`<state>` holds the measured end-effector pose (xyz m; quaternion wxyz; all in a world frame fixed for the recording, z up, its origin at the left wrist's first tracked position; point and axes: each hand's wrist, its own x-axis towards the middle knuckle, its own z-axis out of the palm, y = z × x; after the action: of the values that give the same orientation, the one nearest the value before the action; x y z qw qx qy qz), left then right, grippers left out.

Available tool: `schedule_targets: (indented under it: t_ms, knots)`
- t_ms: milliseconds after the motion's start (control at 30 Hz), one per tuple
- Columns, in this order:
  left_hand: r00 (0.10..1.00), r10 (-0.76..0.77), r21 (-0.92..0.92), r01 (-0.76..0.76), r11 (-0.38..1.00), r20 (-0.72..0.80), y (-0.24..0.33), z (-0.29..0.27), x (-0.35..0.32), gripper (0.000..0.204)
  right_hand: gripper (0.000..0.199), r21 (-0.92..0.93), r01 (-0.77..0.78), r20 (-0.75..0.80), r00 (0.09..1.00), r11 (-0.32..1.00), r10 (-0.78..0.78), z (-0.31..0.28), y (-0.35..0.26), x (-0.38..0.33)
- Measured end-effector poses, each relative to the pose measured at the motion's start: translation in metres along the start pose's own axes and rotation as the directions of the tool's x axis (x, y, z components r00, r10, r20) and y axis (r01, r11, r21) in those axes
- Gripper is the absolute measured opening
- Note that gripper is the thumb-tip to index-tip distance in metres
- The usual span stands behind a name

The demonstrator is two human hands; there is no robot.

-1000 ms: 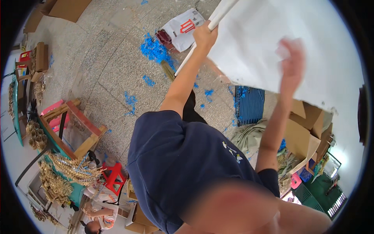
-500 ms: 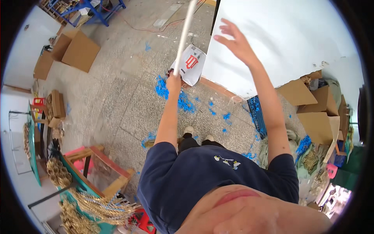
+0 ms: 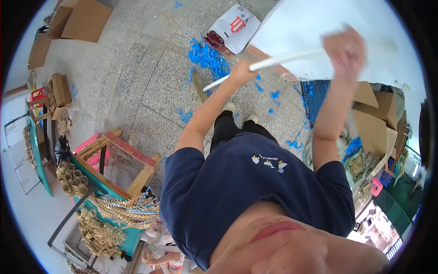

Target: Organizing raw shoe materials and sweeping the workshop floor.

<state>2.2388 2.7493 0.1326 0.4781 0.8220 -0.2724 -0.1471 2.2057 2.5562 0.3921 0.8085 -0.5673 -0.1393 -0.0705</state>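
Overhead, near the top centre of the frame, I had the left hand (image 3: 241, 72) closed round a thin white rod (image 3: 273, 61) that ran from the middle of the picture up and right to the big white sheet (image 3: 315, 32) filling the upper right. The right hand (image 3: 345, 48) was raised against that sheet near the rod's far end, but it was blurred, so I could not tell whether its fingers were shut on the rod, pinching the sheet or only pressed flat. I judged the rod light and fairly stiff, smooth enough to slip, best gripped with a full fist well apart along its length; the sheet looked thin and floppy (paper, plastic or cloth, I could not say), likely to sag or crease if held by one corner. How the sheet joined the rod was hidden, and its upper edge was cut off by the rim. Below lay blue scraps (image 3: 207, 57) on the stone floor (image 3: 137, 86) and flattened cardboard boxes (image 3: 378, 128) at the right.
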Motion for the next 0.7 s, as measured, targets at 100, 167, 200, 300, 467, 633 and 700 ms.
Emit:
schedule_targets:
  t_ms: [100, 167, 200, 300, 467, 633, 700]
  knots:
    - [0.955, 0.189, 0.017, -0.198, 0.980, 0.228, 0.025, -0.024, 0.003, 0.017, 0.039, -0.039, 0.143, 0.233, 0.964, 0.989, -0.130, 0.019, -0.035, -0.051]
    - [0.875, 0.201, 0.083, -0.262, 0.961, 0.441, -0.005, -0.032, 0.017, 0.015, 0.037, -0.123, 0.170, 0.055, 0.985, 0.978, -0.164, 0.030, -0.020, -0.077]
    - [0.850, 0.245, 0.146, -0.347, 0.926, 0.467, -0.017, -0.034, 0.032, 0.016, 0.036, -0.127, 0.178, -0.052, 0.981, 0.976, -0.186, 0.031, -0.002, -0.092]
    - [0.902, 0.112, 0.478, -0.322, 0.817, 0.418, -0.100, -0.042, 0.049, 0.015, 0.018, -0.359, -0.401, -0.595, 0.794, 0.843, 0.124, 0.037, 0.086, -0.123]
    - [0.967, -0.064, 0.644, -0.113, 0.756, 0.245, -0.201, -0.002, 0.034, 0.011, 0.019, -0.287, -0.537, -0.596, 0.748, 0.793, 0.291, 0.053, 0.228, -0.138]
    - [0.895, -0.097, 0.683, -0.258, 0.683, 0.435, -0.160, 0.062, -0.025, 0.009, 0.022, -0.134, -0.587, -0.745, 0.591, 0.798, 0.310, 0.057, 0.214, -0.233]
    - [0.837, -0.098, 0.656, -0.344, 0.672, 0.539, -0.144, 0.092, -0.065, 0.009, 0.023, -0.112, -0.559, -0.777, 0.565, 0.821, 0.278, 0.065, 0.183, -0.280]
